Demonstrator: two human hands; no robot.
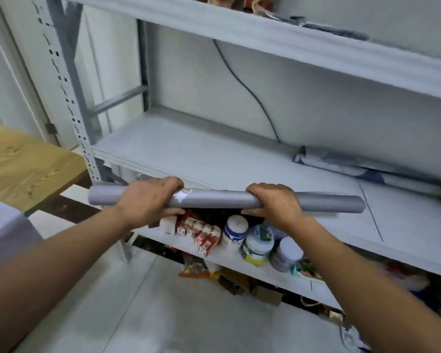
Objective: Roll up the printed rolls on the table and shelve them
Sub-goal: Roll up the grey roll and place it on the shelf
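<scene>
While hands (148, 200) grip — roll (222, 201) lies crosswise

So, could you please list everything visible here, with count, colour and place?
Rolled grey sheet: one, grey, held level in front of the middle shelf.
Grey metal shelving rack: one, pale grey, filling the view.
Rolled printed sheets: count unclear, white and blue, right rear of the middle shelf.
Black cable: one, hanging down the back wall.
Plastic jars: about four, white and blue, lower shelf.
Red-and-white packets: several, lower shelf.
Wooden table: one, tan, left.
Left hand: gripping the roll.
Right hand: gripping the roll.
</scene>
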